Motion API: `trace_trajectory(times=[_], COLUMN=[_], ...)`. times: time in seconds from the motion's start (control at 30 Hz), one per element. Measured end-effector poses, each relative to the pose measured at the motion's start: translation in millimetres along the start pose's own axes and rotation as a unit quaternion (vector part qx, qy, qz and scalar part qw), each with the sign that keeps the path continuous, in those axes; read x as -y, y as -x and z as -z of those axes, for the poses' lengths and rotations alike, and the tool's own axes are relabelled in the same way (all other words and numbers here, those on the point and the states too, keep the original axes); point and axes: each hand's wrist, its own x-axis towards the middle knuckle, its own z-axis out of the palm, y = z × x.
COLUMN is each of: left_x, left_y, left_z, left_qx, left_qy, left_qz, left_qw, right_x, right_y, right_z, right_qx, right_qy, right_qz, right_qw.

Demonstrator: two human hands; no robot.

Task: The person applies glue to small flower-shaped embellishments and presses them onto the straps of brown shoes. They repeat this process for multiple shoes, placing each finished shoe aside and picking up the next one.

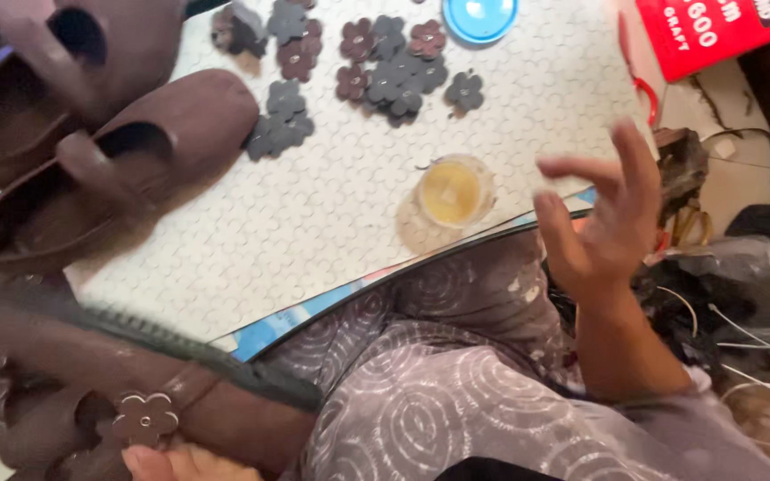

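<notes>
Nearest me, lower left, my left hand [171, 463] pins a brown leather shoe [91, 392] at its flower trim. Right hand [603, 218], open and empty, hovers beside the open glue pot [452, 191]; I judge a careless swing tips it.

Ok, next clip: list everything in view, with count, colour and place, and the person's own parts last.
shoes: two, brown, upper left on the mat
shoe with flower: one, brown, bottom left, a flower piece on its strap
flower pieces: many, dark grey and maroon, scattered at the top of the mat
mat: one, white, dotted texture, centre
glue pot: one, clear with yellow contents, open, on the mat's near edge
lid: one, blue, top centre
box: one, red, top right
patterned cloth: grey, over the lap
left hand: bottom edge, fingers at the flowered shoe
right hand: raised, fingers spread, empty
</notes>
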Motion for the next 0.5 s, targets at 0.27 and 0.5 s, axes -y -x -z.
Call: trace_trajectory(times=[0.27, 0.5], left_x=[21.0, 19.8], left_y=[-3.3, -8.9], left_z=[-68.8, -105.9], left_qx=[0.143, 0.246], left_qy=[0.233, 0.072], left_qz=[0.143, 0.051], left_qw=[0.951, 0.965], right_x=[-35.4, -36.0], right_y=[-76.8, -97.9], right_z=[-16.7, -28.8], right_qx=[0.129, 0.160], right_qy=[0.070, 0.118], right_qz=[-0.012, 0.082], right_qw=[0.989, 0.977])
